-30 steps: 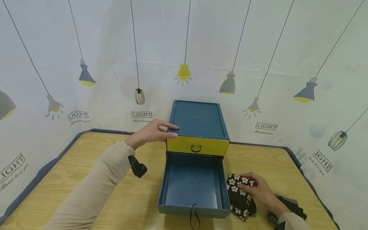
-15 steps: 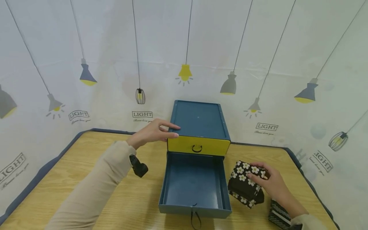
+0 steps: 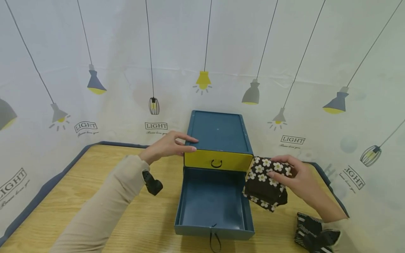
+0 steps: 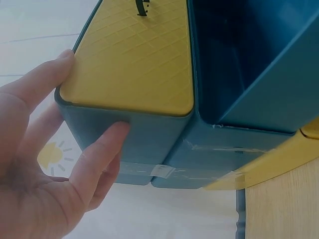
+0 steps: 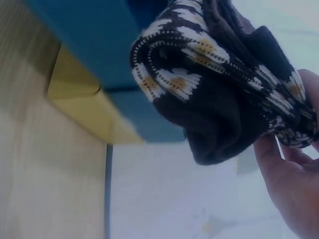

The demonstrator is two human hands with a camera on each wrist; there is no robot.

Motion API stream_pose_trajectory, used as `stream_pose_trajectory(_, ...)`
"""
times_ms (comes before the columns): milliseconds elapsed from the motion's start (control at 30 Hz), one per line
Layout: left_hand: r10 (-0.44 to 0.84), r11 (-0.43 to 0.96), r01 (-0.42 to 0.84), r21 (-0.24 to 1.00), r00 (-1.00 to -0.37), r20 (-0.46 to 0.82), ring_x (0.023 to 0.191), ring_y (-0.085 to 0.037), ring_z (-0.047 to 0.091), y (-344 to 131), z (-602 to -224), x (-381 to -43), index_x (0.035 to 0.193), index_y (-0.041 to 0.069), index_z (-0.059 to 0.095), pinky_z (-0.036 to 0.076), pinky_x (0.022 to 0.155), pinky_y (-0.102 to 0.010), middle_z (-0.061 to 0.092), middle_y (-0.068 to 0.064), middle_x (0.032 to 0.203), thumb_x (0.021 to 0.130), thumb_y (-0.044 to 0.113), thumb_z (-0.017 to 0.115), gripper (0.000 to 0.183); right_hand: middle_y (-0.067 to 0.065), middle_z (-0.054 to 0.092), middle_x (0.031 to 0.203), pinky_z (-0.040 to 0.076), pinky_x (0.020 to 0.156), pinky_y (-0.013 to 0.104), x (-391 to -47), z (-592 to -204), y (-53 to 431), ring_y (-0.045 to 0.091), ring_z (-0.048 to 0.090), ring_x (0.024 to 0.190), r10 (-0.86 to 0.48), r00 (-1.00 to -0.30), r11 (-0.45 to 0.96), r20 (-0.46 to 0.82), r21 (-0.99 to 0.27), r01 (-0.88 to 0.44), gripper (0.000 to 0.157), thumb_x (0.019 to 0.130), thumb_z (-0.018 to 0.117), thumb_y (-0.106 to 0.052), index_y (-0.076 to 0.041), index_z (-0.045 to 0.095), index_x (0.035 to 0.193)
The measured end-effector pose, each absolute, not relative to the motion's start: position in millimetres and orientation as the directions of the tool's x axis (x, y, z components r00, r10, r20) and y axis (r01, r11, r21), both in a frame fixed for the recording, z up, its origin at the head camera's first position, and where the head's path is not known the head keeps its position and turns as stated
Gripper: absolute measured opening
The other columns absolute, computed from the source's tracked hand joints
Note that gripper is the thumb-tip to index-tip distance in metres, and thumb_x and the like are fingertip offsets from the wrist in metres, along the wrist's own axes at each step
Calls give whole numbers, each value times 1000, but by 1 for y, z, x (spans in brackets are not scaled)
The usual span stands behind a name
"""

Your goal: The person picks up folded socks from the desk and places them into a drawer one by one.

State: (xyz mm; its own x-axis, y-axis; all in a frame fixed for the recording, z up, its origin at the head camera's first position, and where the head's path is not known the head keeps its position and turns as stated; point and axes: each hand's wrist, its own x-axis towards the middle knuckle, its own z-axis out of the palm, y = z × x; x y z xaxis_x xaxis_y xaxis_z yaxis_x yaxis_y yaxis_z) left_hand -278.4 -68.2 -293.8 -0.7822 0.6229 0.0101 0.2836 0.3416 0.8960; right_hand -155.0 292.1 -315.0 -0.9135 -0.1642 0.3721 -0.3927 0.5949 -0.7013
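My right hand [image 3: 302, 179] pinches a folded pair of black socks [image 3: 265, 184] with white daisies, raised at the right side of the open drawer. In the right wrist view, the knitted socks [image 5: 214, 94] hang bunched from the fingers. My left hand [image 3: 166, 144] rests on the upper left corner of a blue drawer unit [image 3: 218, 131]. The left wrist view has one fingertip at the top edge and another on the blue side [image 4: 144, 134]. Below the closed yellow drawer [image 3: 199, 159], the blue drawer [image 3: 193, 230] is pulled out toward me.
A black-and-white striped folded textile [image 3: 305, 232] lies on the wooden table [image 3: 126, 225] at the right, partly under my right wrist. Behind the table hangs a white backdrop [image 3: 177, 45] printed with lamps. A black loop pull [image 3: 214, 242] hangs from the pulled-out drawer.
My right hand has lifted the daisy socks from the table beside the drawer, first to the right, then up and forward. The left hand and drawers have stayed put.
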Motion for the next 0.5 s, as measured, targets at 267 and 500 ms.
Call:
stream_pose_trajectory(267,627,342,279,897,-779,3,103,-26,57,-69,-293,-279,122,11,58,49,83,-40,44,-9,132,84,24,65,41,9,51,114,47,51,29,-166,-306,251,14,50,62,-353,-892,489,281,-757,-432,29,83,65,-13,-9,56,111)
stream_pose_trajectory(500,625,335,264,904,-781,-4,104,-27,56,-69,-295,-280,122,11,58,48,84,-42,43,-9,133,84,24,65,41,8,54,112,42,51,25,-180,-313,215,12,44,57,-471,-857,483,207,-753,-447,30,82,67,-18,-11,57,110)
